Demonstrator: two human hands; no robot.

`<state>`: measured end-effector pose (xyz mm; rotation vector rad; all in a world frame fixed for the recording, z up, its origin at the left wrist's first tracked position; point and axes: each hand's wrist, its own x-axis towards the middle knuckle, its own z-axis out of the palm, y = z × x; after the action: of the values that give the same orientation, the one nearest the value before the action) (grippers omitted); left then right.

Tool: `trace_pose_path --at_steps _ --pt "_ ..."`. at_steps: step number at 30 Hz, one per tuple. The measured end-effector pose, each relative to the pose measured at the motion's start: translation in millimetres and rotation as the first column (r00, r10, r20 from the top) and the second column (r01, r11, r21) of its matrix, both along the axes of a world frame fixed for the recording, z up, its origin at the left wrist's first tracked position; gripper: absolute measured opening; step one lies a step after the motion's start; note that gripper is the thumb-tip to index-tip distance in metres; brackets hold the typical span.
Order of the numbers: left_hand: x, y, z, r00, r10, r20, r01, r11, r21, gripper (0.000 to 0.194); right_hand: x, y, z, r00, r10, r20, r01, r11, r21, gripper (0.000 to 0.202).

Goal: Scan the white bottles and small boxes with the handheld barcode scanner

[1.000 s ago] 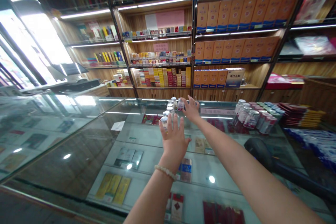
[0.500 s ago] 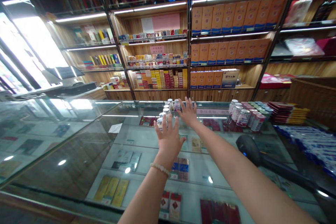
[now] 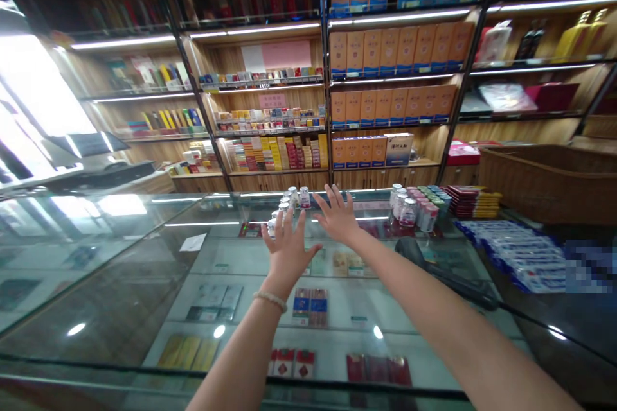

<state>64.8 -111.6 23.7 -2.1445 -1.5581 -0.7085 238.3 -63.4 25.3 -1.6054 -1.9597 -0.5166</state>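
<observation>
Across a shop's glass tabletop (image 3: 120,308), holds the left hand (image 3: 288,257) spread wide, gripping nothing, fingertips overlapping a row of lidded jars (image 3: 284,207); impossible to tell contact. Near right, by the right forearm (image 3: 424,302), a black scanner (image 3: 412,252), perhaps snagged by a careless sweep. Farther out, holds the right hand (image 3: 335,212) wide and empty, just right of the far jar (image 3: 304,198); could topple it through a leftward brush. Beyond, lit shelves (image 3: 279,180).

The jars (image 3: 304,199) have white lids (image 3: 303,189); the beaded bracelet (image 3: 270,299) is cream, the cartons (image 3: 388,51) orange with blue bases, the packets (image 3: 513,253) blue and white, the wicker basket (image 3: 544,170) brown.
</observation>
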Motion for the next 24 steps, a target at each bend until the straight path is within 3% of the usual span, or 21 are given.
trace_pose_path --at_steps 6,12,18,24 --pt "7.5 -2.9 -1.3 0.994 -0.103 0.029 0.100 0.992 0.075 0.082 23.4 -45.1 26.6 0.997 0.011 0.074 -0.017 0.997 0.076 0.059" --pt "13.3 -7.1 1.2 0.984 -0.177 0.008 0.173 0.972 0.159 0.079 61.4 -94.4 40.8 0.994 -0.056 0.093 0.043 0.989 0.142 0.054" --pt "16.3 -8.7 1.5 0.970 -0.241 -0.004 0.238 0.955 0.178 0.074 108.8 -127.4 45.5 0.982 -0.167 0.088 0.155 0.979 0.131 0.051" --pt "17.3 -6.8 3.8 0.960 -0.279 0.019 0.272 0.948 0.167 0.065 158.4 -139.1 39.7 0.961 -0.271 0.057 0.259 0.952 0.164 0.048"
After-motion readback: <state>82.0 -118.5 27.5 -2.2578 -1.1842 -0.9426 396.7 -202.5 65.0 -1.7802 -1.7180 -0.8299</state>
